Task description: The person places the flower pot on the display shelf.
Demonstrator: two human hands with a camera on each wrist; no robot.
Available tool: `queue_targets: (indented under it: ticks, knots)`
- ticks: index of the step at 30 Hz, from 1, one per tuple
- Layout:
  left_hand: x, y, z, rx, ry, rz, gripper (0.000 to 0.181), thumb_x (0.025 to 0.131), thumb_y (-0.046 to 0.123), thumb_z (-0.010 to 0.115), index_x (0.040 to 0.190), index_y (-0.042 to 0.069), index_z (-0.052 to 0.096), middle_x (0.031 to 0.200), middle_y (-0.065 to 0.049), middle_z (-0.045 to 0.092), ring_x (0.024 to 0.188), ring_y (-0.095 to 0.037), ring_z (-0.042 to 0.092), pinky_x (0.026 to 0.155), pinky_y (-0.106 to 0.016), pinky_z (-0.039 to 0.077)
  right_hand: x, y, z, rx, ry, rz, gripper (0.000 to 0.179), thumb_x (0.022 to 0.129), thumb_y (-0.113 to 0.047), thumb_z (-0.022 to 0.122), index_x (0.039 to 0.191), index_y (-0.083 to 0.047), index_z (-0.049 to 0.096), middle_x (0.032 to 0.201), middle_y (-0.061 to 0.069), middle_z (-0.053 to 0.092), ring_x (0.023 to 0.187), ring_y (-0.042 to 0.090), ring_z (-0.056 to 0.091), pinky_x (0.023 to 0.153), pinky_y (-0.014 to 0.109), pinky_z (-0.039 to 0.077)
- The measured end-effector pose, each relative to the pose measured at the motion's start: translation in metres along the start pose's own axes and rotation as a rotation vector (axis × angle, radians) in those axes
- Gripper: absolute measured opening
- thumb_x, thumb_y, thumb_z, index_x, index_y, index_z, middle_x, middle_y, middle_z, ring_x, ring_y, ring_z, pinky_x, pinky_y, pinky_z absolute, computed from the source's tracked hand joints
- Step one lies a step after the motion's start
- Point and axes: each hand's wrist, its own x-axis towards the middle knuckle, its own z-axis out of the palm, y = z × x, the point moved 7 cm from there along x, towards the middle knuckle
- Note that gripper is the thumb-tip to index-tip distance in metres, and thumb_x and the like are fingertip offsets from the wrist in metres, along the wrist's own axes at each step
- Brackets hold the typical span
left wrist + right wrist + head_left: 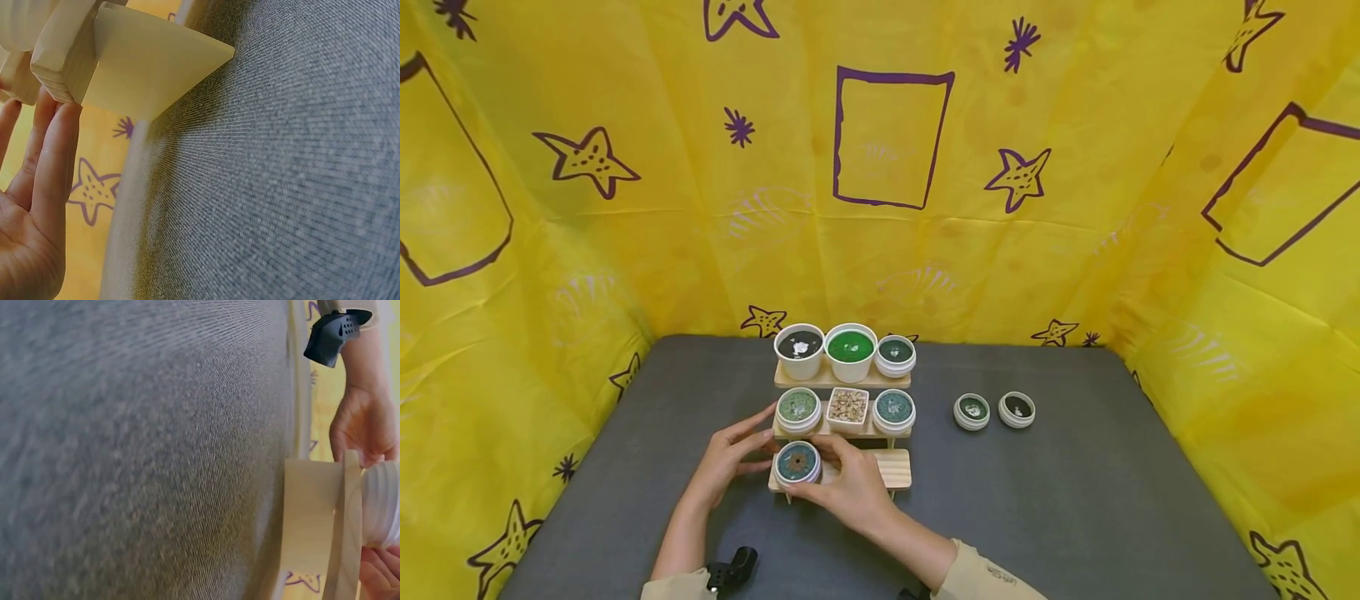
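Observation:
On the lowest step of a three-step wooden stand [895, 471] sits a white ribbed jar [797, 463], its blue-green top marked by a brown spot. My right hand [857, 487] grips this jar, thumb at the near side and fingers at the far side. In the right wrist view the jar [380, 503] stands on the wooden board [350, 525]. My left hand [722, 462] is at the stand's left end with its fingers extended. The left wrist view shows those fingertips against the edge of a board [62, 75].
The middle step bears a green-topped jar [799, 408], a square dish of beige bits [847, 410] and a teal-topped jar [894, 411]. On top stand a dark-filled cup [800, 350], a green-filled cup [850, 350] and a dark green jar [895, 354]. Two small jars [972, 412] rest on the grey table [1045, 500].

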Motion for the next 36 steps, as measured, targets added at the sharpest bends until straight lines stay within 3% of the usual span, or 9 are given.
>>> queue_targets:
  ticks: [7,14,28,36]
  knots:
    - [0.000,-0.001,0.000,-0.004,0.005,-0.002,0.056,0.098,0.026,0.061,0.149,0.013,0.044,0.087,0.003,0.072,0.089,-0.011,0.069,0.078,-0.033,0.062,-0.003,0.009,-0.006,0.115,-0.058,0.076,0.060,0.070,-0.030,0.090,0.119,-0.006,0.066,0.114,0.010,0.074,0.107,0.020,0.072,0.092,0.031,0.058]
    - [0.001,-0.003,0.001,-0.008,0.003,-0.001,0.056,0.098,0.025,0.061,0.150,0.013,0.043,0.084,0.006,0.071,0.086,-0.006,0.068,0.079,-0.033,0.062,-0.015,0.020,-0.015,0.168,-0.097,0.138,0.058,0.071,-0.027,0.090,0.119,-0.004,0.066,0.116,0.013,0.073,0.110,0.025,0.070,0.095,0.028,0.057]
    - [-0.001,0.002,-0.001,-0.012,0.012,0.000,0.056,0.098,0.024,0.060,0.150,0.012,0.042,0.083,0.006,0.071,0.086,-0.006,0.068,0.078,-0.031,0.062,-0.031,0.047,-0.059,0.233,-0.149,0.140,0.052,0.077,-0.027,0.085,0.120,-0.006,0.067,0.120,0.013,0.072,0.112,0.028,0.070,0.096,0.029,0.056]
    - [0.001,-0.002,0.000,-0.010,0.007,-0.004,0.057,0.097,0.025,0.061,0.150,0.012,0.043,0.083,0.006,0.071,0.086,-0.006,0.068,0.078,-0.033,0.062,-0.039,0.061,-0.084,0.187,-0.147,0.115,0.050,0.078,-0.030,0.084,0.119,-0.007,0.067,0.119,0.011,0.072,0.109,0.026,0.071,0.094,0.027,0.058]
